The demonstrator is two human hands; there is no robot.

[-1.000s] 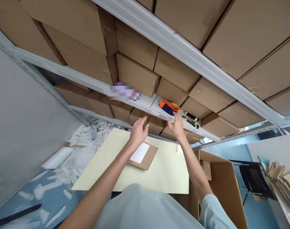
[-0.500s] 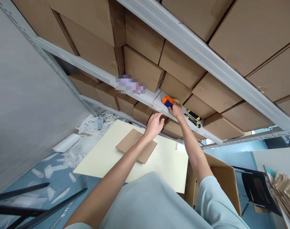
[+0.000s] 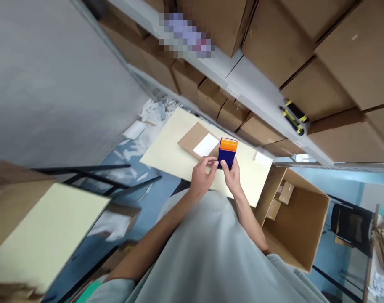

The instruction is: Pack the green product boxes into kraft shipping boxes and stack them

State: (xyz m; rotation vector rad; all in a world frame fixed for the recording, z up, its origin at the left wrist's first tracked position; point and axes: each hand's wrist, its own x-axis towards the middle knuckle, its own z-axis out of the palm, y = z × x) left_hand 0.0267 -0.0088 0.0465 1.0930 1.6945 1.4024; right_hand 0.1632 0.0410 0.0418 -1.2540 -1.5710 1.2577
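Over the cream-coloured tabletop, my right hand (image 3: 232, 174) grips an orange and dark blue tape dispenser (image 3: 227, 155), its thumb lying across the blue part. The orange end points away from me. My left hand (image 3: 203, 173) is at the dispenser's lower left edge, with thumb and fingertips drawn together on it. Any tape roll on the dispenser is out of sight. Beyond my left hand, a flat brown cardboard box (image 3: 192, 141) lies on the cream board (image 3: 163, 147), with a white label (image 3: 206, 144) on its top.
Box cutters (image 3: 294, 118) lie on the grey shelf (image 3: 258, 84), among rows of cardboard boxes (image 3: 333, 92). A large open carton (image 3: 295, 227) with small boxes inside stands at my right. Paper scraps (image 3: 154, 110) litter the floor, and a second cream board (image 3: 53, 235) is at left.
My right hand has taken the tape dispenser off the shelf and brought it down over the table. My left hand has joined it there. The view has tilted down, and a white label now shows on the flat box.
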